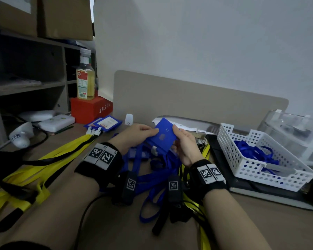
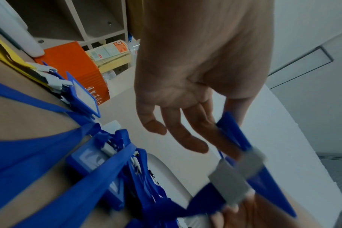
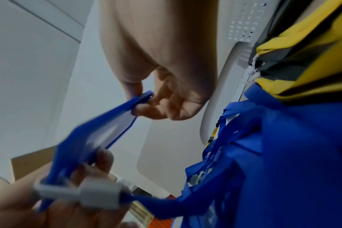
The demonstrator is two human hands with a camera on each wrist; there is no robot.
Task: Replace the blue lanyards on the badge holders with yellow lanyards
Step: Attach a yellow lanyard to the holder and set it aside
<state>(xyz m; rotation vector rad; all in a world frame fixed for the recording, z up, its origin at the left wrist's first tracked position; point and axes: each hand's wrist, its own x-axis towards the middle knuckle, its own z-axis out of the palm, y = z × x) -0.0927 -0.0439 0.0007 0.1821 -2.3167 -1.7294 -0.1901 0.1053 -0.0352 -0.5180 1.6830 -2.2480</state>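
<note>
A blue badge holder [image 1: 163, 136] is held tilted above the desk between both hands. My left hand [image 1: 148, 131] pinches its left edge between thumb and fingers [image 2: 211, 123]. My right hand [image 1: 176, 134] pinches its right corner [image 3: 142, 98]. A grey plastic clip [image 2: 229, 182] at the holder's lower end joins it to a blue lanyard [image 3: 166, 203]. Below lies a tangled heap of blue lanyards [image 1: 152, 174] with more holders [image 2: 88, 160]. Yellow lanyards [image 1: 43, 159] stretch across the desk on the left.
Two badge holders [image 1: 105, 122] clipped to yellow lanyards lie by an orange box [image 1: 90, 109] with a bottle [image 1: 85, 82] on it. A white perforated basket [image 1: 242, 165] on the right holds loose blue lanyards. More yellow lanyards [image 1: 205, 150] lie beside my right wrist.
</note>
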